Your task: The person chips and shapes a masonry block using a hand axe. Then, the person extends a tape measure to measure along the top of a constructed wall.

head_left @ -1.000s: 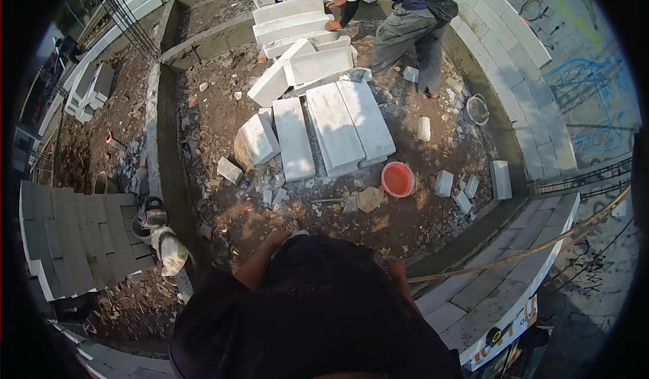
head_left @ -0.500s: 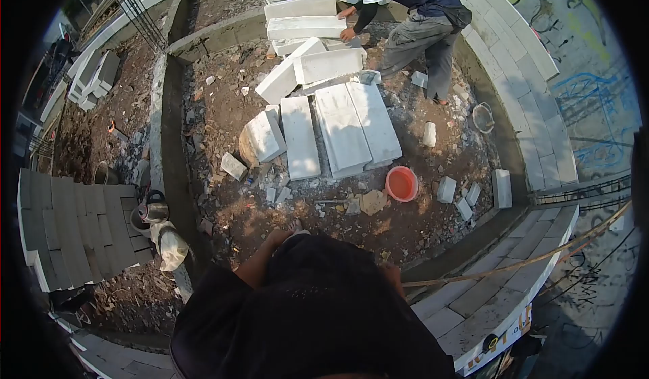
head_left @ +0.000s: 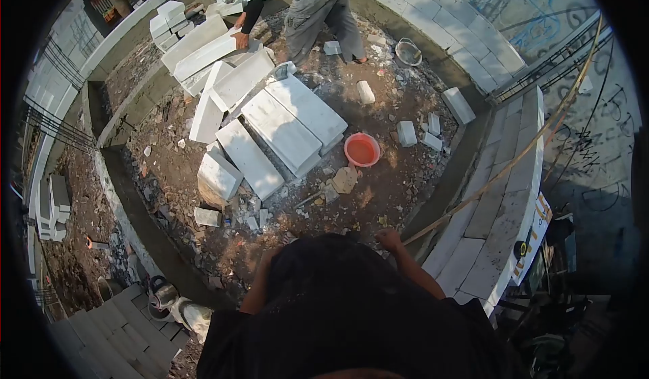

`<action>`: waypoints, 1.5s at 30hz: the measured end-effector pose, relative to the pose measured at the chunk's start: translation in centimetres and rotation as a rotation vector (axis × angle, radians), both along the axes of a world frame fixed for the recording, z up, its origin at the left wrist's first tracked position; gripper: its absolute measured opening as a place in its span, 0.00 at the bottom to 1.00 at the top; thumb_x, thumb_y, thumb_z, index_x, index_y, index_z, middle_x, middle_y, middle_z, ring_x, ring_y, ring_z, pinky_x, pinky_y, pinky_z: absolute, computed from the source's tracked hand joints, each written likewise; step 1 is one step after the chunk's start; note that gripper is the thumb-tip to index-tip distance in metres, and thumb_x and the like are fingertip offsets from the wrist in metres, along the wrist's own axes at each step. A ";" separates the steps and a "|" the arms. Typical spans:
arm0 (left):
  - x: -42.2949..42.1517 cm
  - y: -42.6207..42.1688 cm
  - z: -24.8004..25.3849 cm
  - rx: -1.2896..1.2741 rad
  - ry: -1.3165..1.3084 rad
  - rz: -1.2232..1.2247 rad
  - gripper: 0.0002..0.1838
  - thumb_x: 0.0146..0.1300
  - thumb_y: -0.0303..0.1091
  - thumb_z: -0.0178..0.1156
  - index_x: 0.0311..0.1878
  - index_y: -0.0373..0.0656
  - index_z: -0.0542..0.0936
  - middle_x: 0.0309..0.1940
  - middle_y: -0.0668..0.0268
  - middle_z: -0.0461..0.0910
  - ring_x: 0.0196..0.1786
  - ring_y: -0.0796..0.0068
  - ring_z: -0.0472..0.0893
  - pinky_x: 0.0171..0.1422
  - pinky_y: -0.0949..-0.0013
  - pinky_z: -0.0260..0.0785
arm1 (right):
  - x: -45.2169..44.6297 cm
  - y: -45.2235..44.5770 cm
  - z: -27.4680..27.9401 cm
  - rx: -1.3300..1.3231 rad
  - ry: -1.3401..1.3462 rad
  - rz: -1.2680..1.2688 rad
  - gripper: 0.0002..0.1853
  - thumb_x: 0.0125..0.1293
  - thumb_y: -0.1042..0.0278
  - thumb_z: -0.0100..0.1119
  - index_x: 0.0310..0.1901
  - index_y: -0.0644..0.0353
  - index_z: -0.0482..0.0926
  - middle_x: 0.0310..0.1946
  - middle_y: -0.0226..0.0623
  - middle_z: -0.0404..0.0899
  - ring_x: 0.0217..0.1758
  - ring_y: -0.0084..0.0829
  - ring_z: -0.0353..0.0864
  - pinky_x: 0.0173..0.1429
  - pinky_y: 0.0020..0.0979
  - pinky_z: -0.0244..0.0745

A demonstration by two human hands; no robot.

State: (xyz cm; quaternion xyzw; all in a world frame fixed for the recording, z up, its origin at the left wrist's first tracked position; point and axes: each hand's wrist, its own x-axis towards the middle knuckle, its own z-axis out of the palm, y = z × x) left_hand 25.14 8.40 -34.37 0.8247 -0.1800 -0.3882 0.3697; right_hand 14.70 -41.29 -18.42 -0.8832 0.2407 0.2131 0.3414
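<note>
Down at the bottom, my left hand (head_left: 269, 256) is mostly covered by my dark shirt, and its fingers do not show. To the other side of my body, my right hand (head_left: 388, 239) hangs over the dirt with its fingers looking curled; what they hold, if anything, does not show. A long thin pole (head_left: 488, 180) reaches down from the upper right and ends beside my right wrist; I cannot tell whether they touch. Ahead lies a red bucket (head_left: 362, 150), with white blocks (head_left: 284, 123) lying flat to its left.
A co-worker (head_left: 314, 14) bends over a long white block (head_left: 215, 51), hands on it. Block walls (head_left: 483, 210) rise along the right. Concrete footings (head_left: 135, 227) cross the left, near a kettle (head_left: 161, 291). Small block pieces (head_left: 407, 134) and rubble lie about.
My view has turned to the right, so the scene appears shifted left and tilted. My right hand and forearm now show more fully. The co-worker stays bent at the blocks.
</note>
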 end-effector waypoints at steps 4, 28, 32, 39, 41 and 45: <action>0.3 0.4 -0.3 0.020 0.006 -0.026 0.21 0.68 0.49 0.51 0.60 0.54 0.76 0.46 0.51 0.84 0.51 0.49 0.84 0.55 0.52 0.74 | 0.6 1.0 1.6 0.051 0.067 -0.067 0.18 0.63 0.57 0.61 0.45 0.63 0.87 0.33 0.41 0.88 0.37 0.33 0.88 0.46 0.37 0.81; 0.2 1.3 -4.2 -0.084 0.159 0.206 0.19 0.67 0.44 0.53 0.59 0.55 0.77 0.48 0.52 0.84 0.52 0.48 0.83 0.54 0.51 0.74 | 1.8 1.1 0.8 -0.072 0.034 0.166 0.17 0.65 0.62 0.61 0.46 0.67 0.86 0.34 0.44 0.88 0.35 0.34 0.88 0.41 0.37 0.82; 0.9 1.7 -0.1 0.116 -0.188 -0.033 0.22 0.67 0.47 0.55 0.62 0.51 0.75 0.49 0.48 0.83 0.53 0.47 0.83 0.56 0.51 0.74 | 2.5 1.6 0.5 0.017 0.048 -0.006 0.17 0.65 0.61 0.61 0.47 0.64 0.86 0.34 0.40 0.88 0.34 0.32 0.88 0.37 0.36 0.82; 2.8 2.4 0.5 0.082 0.004 -0.139 0.26 0.68 0.50 0.55 0.64 0.45 0.74 0.50 0.46 0.83 0.51 0.48 0.83 0.55 0.52 0.75 | 1.0 2.3 2.7 -0.017 0.022 -0.152 0.19 0.60 0.51 0.59 0.41 0.57 0.88 0.40 0.51 0.85 0.47 0.52 0.84 0.55 0.46 0.77; 3.7 2.2 1.1 0.110 0.100 -0.084 0.27 0.69 0.51 0.54 0.64 0.44 0.74 0.50 0.46 0.83 0.50 0.49 0.83 0.55 0.52 0.75 | 0.5 1.4 5.7 -0.008 0.064 -0.215 0.19 0.60 0.51 0.60 0.43 0.57 0.87 0.41 0.51 0.86 0.48 0.52 0.84 0.56 0.45 0.77; 5.0 1.7 3.8 0.131 0.327 0.170 0.29 0.70 0.52 0.54 0.64 0.40 0.73 0.49 0.46 0.83 0.49 0.51 0.84 0.54 0.53 0.75 | -1.3 -2.1 13.8 -0.170 -0.339 -0.665 0.23 0.61 0.56 0.63 0.52 0.64 0.83 0.42 0.52 0.86 0.47 0.46 0.86 0.53 0.41 0.78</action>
